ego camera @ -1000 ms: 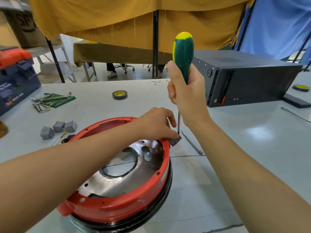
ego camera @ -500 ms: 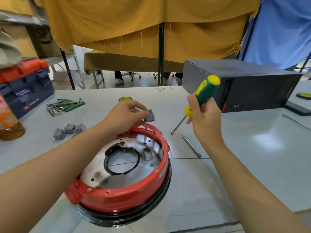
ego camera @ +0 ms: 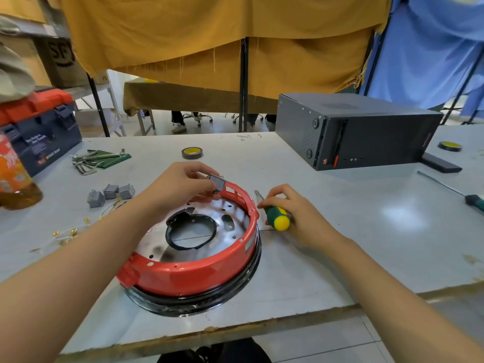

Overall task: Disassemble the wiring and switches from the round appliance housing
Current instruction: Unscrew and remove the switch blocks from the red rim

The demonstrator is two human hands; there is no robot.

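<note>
The round red housing [ego camera: 199, 273] with a shiny metal floor and a black base ring sits near the table's front edge. My left hand [ego camera: 180, 184] pinches a small grey switch [ego camera: 216, 182] just above the housing's far rim. My right hand [ego camera: 290, 208] rests on the table right of the housing, closed around the green-and-yellow screwdriver [ego camera: 277, 217], which lies low with its tip pointing away. Three grey switches [ego camera: 110, 195] lie together on the table to the left, beside loose white wiring with brass terminals [ego camera: 70, 234].
A dark computer case [ego camera: 366, 137] stands at the back right. A tape roll [ego camera: 192, 152] lies behind the housing, hex keys [ego camera: 97, 159] and a toolbox [ego camera: 39, 127] at the left. A second screwdriver [ego camera: 455, 192] lies at the far right, an orange bottle [ego camera: 13, 176] at the left edge.
My left hand lifted the grey switch off the housing rim. My right hand swung the screwdriver from upright down onto the table beside the housing.
</note>
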